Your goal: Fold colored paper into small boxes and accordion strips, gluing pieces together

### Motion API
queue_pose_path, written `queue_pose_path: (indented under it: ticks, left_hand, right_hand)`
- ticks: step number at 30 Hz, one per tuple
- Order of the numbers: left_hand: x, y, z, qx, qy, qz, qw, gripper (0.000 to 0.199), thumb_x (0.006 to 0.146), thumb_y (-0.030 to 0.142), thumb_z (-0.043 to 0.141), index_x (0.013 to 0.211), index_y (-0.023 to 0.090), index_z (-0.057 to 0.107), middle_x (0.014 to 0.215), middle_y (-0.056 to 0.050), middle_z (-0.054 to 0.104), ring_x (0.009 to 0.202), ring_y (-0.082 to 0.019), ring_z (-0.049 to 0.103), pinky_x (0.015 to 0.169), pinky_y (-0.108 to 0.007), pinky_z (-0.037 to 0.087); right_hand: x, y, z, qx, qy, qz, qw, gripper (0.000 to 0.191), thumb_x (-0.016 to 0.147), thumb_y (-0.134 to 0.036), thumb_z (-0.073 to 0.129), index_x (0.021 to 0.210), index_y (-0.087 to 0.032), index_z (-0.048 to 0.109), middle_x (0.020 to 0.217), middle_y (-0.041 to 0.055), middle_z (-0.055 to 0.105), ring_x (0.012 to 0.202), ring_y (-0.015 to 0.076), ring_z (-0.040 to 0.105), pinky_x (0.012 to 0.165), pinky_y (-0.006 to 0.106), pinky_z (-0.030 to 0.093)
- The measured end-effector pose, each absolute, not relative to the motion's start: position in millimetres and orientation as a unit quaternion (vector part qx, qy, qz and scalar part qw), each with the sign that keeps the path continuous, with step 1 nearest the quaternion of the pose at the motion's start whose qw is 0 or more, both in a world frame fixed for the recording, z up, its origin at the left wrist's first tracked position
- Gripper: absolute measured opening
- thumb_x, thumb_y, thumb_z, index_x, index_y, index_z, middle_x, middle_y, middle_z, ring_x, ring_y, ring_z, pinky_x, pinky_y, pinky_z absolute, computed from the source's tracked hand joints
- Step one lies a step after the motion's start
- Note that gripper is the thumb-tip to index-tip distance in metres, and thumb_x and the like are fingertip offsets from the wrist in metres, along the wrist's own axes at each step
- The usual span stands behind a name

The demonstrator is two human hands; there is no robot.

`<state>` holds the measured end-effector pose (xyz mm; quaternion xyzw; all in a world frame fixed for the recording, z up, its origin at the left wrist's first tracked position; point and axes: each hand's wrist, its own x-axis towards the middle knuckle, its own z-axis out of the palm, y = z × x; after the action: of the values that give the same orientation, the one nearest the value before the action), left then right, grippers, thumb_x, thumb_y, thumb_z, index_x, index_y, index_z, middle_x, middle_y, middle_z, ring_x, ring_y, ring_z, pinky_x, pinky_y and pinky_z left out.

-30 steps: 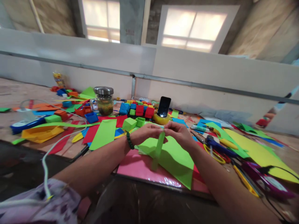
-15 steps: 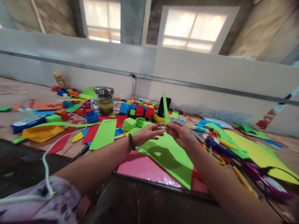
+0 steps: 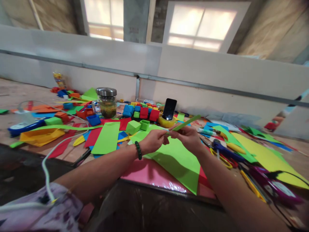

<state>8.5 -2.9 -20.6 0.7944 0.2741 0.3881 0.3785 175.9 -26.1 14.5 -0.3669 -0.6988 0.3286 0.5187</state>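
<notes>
A narrow green strip point(image 3: 189, 122) slants up to the right from between my hands. My right hand point(image 3: 187, 138) is closed on it with thumb and fingers. My left hand point(image 3: 154, 140), with a dark beaded bracelet point(image 3: 138, 150) at the wrist, pinches the strip's lower end, its fingertips close to those of my right hand. Below both hands lies a large green sheet point(image 3: 178, 164) on a pink glossy board point(image 3: 142, 174). Two small green boxes, one closed point(image 3: 133, 127) and one open point(image 3: 145, 125), stand just beyond my left hand.
Behind stand a lidded glass mug point(image 3: 107, 104), a cluster of coloured cubes point(image 3: 144, 112) and a phone point(image 3: 169, 109) on a yellow stand. Hot glue guns point(image 3: 227, 153), scissors and yellow paper point(image 3: 260, 158) lie right. A white cable point(image 3: 45, 167) crosses at left.
The green strip has tipped from nearly upright to slanting right. My left hand's fingers, apart before, have closed at its end. My right hand has turned, and the view has shifted slightly.
</notes>
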Motion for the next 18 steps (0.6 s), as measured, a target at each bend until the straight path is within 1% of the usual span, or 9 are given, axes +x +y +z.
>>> queue_pose_path:
  ticks: [2, 5, 8, 12, 18]
  left_hand:
    - [9.2, -4.2, -21.3, 0.805, 0.265, 0.393, 0.357, 0.026, 0.087, 0.017, 0.038, 0.083, 0.013, 0.062, 0.069, -0.004, 0.065, 0.064, -0.012, 0.058, 0.062, -0.023, 0.046]
    - [9.7, -6.4, -21.4, 0.813, 0.257, 0.411, 0.324, 0.028, 0.091, 0.02, 0.034, 0.082, 0.014, 0.06, 0.069, -0.004, 0.063, 0.063, -0.012, 0.055, 0.062, -0.023, 0.045]
    - [9.5, -10.0, -20.0, 0.811, 0.256, 0.433, 0.298, 0.027, 0.092, 0.022, 0.035, 0.08, 0.015, 0.058, 0.068, -0.003, 0.06, 0.062, -0.012, 0.052, 0.061, -0.023, 0.043]
    - [8.3, -15.0, -16.7, 0.821, 0.258, 0.441, 0.255, 0.026, 0.093, 0.022, 0.035, 0.079, 0.016, 0.056, 0.07, -0.003, 0.059, 0.065, -0.013, 0.052, 0.064, -0.025, 0.041]
    - [8.0, -18.5, -14.8, 0.828, 0.262, 0.437, 0.234, 0.031, 0.096, 0.026, 0.03, 0.075, 0.018, 0.051, 0.07, -0.002, 0.057, 0.065, -0.013, 0.051, 0.066, -0.026, 0.039]
  right_hand:
    - [175.4, -27.2, 15.8, -0.365, -0.69, 0.328, 0.532, 0.023, 0.063, -0.037, 0.081, 0.071, -0.018, 0.071, 0.064, 0.0005, 0.067, 0.058, 0.0142, 0.061, 0.055, 0.029, 0.052]
    - [175.3, -28.7, 16.1, -0.362, -0.683, 0.33, 0.542, 0.021, 0.063, -0.035, 0.082, 0.074, -0.019, 0.073, 0.067, 0.0016, 0.07, 0.06, 0.0164, 0.064, 0.058, 0.033, 0.055]
    - [176.1, -30.5, 16.6, -0.348, -0.691, 0.322, 0.546, 0.018, 0.065, -0.032, 0.081, 0.074, -0.019, 0.074, 0.066, 0.0017, 0.07, 0.06, 0.0166, 0.065, 0.059, 0.032, 0.056]
    - [176.3, -33.0, 16.9, -0.337, -0.695, 0.301, 0.559, 0.014, 0.067, -0.03, 0.079, 0.075, -0.02, 0.074, 0.067, 0.0017, 0.07, 0.062, 0.0174, 0.066, 0.061, 0.033, 0.057]
    - [174.1, -37.3, 18.6, -0.329, -0.711, 0.276, 0.557, 0.012, 0.071, -0.029, 0.077, 0.077, -0.02, 0.074, 0.068, 0.0016, 0.07, 0.062, 0.0171, 0.066, 0.06, 0.033, 0.057]
